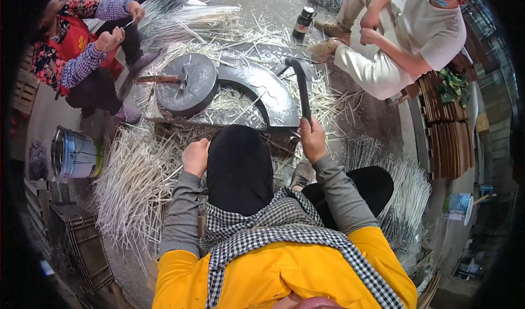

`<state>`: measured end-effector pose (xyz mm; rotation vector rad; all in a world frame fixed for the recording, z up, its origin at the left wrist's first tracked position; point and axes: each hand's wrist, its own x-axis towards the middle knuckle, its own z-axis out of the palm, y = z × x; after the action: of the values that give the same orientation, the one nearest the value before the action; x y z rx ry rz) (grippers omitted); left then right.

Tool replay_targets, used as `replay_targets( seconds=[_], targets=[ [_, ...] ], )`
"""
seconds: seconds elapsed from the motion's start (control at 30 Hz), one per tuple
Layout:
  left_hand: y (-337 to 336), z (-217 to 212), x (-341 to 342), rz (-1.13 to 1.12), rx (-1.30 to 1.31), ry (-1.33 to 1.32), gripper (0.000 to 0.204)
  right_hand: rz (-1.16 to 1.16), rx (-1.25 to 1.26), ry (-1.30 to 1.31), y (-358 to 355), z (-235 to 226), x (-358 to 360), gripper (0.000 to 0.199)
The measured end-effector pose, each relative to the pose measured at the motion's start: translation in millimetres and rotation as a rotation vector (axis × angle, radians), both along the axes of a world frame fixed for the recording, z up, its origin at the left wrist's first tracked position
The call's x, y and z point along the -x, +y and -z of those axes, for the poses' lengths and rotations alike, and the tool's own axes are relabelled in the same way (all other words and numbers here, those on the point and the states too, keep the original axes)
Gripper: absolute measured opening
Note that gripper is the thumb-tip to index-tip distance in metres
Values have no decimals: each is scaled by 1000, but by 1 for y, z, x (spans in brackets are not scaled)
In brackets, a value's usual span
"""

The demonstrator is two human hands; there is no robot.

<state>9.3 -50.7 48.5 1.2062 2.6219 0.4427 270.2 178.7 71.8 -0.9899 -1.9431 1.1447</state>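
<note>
my right hand (pixel 312 140) is wrapped in a fist around the lower end of the dark lever handle (pixel 301 87), which rises from the curved metal blade plate (pixel 268 93). my left hand (pixel 195 157) is curled shut just left of my black-clad knee (pixel 239 167), nearest the pale cut sticks (pixel 134 180); whether it pinches any i cannot tell. left of the blade plate sits a round metal block (pixel 188 85) with a hammer (pixel 161 79) across it. beyond the plate, a dark bottle (pixel 302 23) stands near a seated person (pixel 404 35).
</note>
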Motion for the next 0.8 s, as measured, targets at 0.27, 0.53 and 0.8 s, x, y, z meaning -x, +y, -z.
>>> replay_targets(
  seconds=[0.27,0.53,0.8],
  targets=[
    [2,-1,1,-8,13,32,34,-21,65,-284,12,30,-14,46],
    [4,-4,-1,-15,30,41,34,-40,-37,-367,12,39,-30,45],
    [0,2,-2,-14,30,37,33,-27,22,-404,-1,22,-30,49]
  ],
)
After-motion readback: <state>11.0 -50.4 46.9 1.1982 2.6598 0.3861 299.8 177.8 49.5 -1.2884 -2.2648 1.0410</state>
